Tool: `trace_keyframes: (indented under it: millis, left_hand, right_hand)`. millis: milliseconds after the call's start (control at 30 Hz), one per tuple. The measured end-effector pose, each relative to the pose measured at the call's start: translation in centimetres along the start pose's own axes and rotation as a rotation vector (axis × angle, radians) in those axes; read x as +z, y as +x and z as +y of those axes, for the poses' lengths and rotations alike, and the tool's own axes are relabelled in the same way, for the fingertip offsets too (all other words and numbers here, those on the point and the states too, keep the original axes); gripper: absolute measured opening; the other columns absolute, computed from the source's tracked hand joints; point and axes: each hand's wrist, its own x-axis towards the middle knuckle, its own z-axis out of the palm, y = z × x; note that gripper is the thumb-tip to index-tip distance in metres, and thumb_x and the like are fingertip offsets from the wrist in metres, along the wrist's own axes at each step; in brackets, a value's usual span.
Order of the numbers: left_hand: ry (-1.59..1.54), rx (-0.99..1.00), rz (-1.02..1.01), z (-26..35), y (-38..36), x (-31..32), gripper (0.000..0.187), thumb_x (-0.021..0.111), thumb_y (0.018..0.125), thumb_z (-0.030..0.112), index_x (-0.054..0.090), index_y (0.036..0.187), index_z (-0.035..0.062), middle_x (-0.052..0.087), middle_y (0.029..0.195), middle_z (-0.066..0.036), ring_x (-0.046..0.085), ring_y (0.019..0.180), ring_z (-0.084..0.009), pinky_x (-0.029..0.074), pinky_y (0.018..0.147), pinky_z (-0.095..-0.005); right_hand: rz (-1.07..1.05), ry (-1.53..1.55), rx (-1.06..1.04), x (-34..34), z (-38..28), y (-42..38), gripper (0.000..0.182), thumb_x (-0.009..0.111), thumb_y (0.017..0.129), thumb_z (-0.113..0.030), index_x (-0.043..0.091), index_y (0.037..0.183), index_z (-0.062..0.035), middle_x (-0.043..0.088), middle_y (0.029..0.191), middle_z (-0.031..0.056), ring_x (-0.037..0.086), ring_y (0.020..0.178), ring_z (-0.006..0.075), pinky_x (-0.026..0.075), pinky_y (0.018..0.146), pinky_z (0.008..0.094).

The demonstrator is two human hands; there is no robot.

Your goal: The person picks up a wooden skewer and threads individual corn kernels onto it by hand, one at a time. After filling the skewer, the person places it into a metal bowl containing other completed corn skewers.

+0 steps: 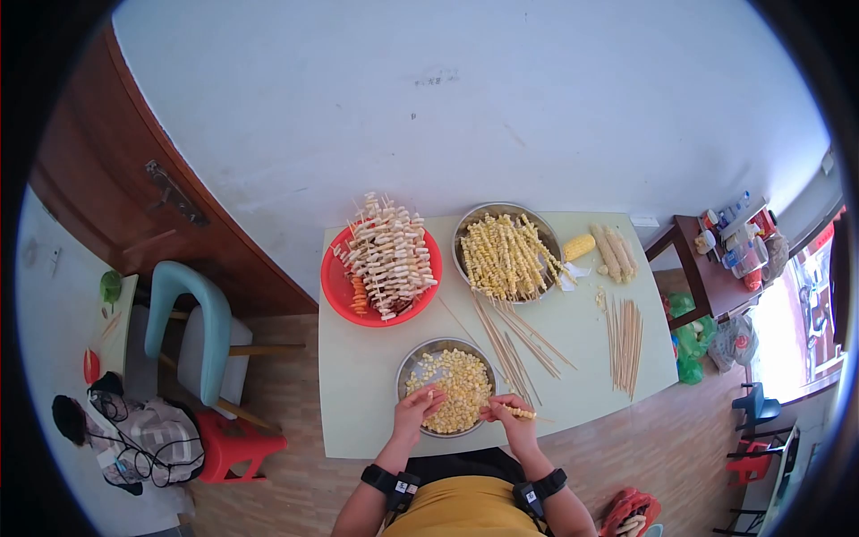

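Loose corn kernels [461, 380] fill a steel bowl [402, 369] at the table's near edge. Over the bowl's left side is my left hand [415, 411], its fingers pinched together; what they hold is too small to make out. My right hand [513, 421], at the bowl's right rim, is closed on a skewer of corn kernels [521, 413] that points to the right. Behind, a larger steel bowl [460, 234] holds many corn skewers [506, 255]. Bare wooden sticks [506, 345] lie between the bowls and the right-hand pile.
On the pale table [358, 394] stands a red basin [335, 295] with stacked skewers of white pieces. Corn cobs [614, 253] and another pile of sticks [625, 347] are at the right. A blue chair [215, 345] and red stool [234, 450] stand left.
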Motion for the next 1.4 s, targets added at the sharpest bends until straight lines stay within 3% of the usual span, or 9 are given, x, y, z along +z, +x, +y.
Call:
trace_keyframes:
  millis: [367, 700, 767, 867, 1067, 1167, 1400]
  left_hand:
    - [0.172, 0.195, 0.152, -0.9, 0.9, -0.3, 0.015, 0.056, 0.076, 0.001, 0.055, 0.089, -0.003, 0.06, 0.08, -0.011, 0.061, 0.072, -0.0153, 0.046, 0.06, -0.0184]
    - [0.252, 0.266, 0.158, -0.6, 1.0, -0.1, 0.009, 0.055, 0.074, -0.002, 0.056, 0.083, -0.0047, 0.06, 0.076, -0.012, 0.061, 0.068, -0.0163, 0.048, 0.06, -0.0216]
    - [0.328, 0.403, 0.167, -0.8, 1.1, -0.1, 0.007, 0.057, 0.072, -0.002, 0.057, 0.078, -0.004, 0.061, 0.072, -0.01, 0.061, 0.065, -0.0151, 0.047, 0.059, -0.0214]
    - [0.361, 0.457, 0.185, -0.8, 1.0, -0.1, 0.006, 0.057, 0.071, -0.003, 0.058, 0.076, -0.0041, 0.06, 0.07, -0.01, 0.06, 0.063, -0.0147, 0.048, 0.06, -0.0221]
    - [0.384, 0.456, 0.163, -1.2, 0.8, 0.5, 0.005, 0.057, 0.07, -0.003, 0.058, 0.075, -0.0033, 0.06, 0.069, -0.008, 0.059, 0.062, -0.0118, 0.047, 0.059, -0.0206]
    - [0.402, 0.45, 0.141, -0.8, 0.4, 1.2, 0.005, 0.058, 0.07, -0.002, 0.058, 0.075, -0.0027, 0.06, 0.069, -0.006, 0.058, 0.063, -0.0104, 0.047, 0.059, -0.0202]
    - [0.465, 0.378, -0.039, 0.3, -1.1, 3.2, 0.007, 0.059, 0.071, 0.0, 0.058, 0.077, -0.0022, 0.06, 0.069, -0.006, 0.058, 0.064, -0.01, 0.047, 0.06, -0.0201]
  right_hand:
    - [-0.078, -0.173, -0.195, 0.7, -1.7, -1.3, 0.008, 0.055, 0.076, 0.0, 0.055, 0.081, 0.0054, 0.059, 0.074, 0.0086, 0.058, 0.067, 0.0125, 0.047, 0.063, 0.0223]
    - [-0.074, -0.27, -0.241, 0.9, -2.0, -1.6, 0.009, 0.057, 0.074, -0.002, 0.056, 0.08, 0.0042, 0.06, 0.072, 0.0078, 0.058, 0.067, 0.01, 0.046, 0.062, 0.021]
    - [-0.084, -0.317, -0.26, 0.8, -1.8, -1.4, 0.009, 0.058, 0.074, -0.003, 0.057, 0.08, 0.0035, 0.06, 0.072, 0.0075, 0.058, 0.067, 0.0094, 0.045, 0.061, 0.0209]
    - [-0.079, -0.361, -0.269, 1.0, -1.6, -1.4, 0.011, 0.06, 0.072, -0.005, 0.057, 0.079, 0.0022, 0.061, 0.073, 0.0067, 0.057, 0.066, 0.0088, 0.045, 0.061, 0.0211]
    - [-0.112, -0.441, -0.293, 1.5, -1.6, -1.6, 0.012, 0.06, 0.072, -0.007, 0.057, 0.08, 0.0019, 0.06, 0.072, 0.0088, 0.057, 0.067, 0.0108, 0.044, 0.061, 0.022]
    - [-0.149, -0.559, -0.41, 1.9, -1.9, -1.5, 0.008, 0.058, 0.074, -0.002, 0.056, 0.08, 0.0041, 0.06, 0.072, 0.0079, 0.058, 0.067, 0.01, 0.046, 0.062, 0.0215]
    - [-0.102, -0.334, -0.266, 1.7, -0.1, -0.6, 0.01, 0.056, 0.076, -0.004, 0.055, 0.082, 0.0037, 0.06, 0.074, 0.0086, 0.058, 0.066, 0.0107, 0.045, 0.06, 0.0217]
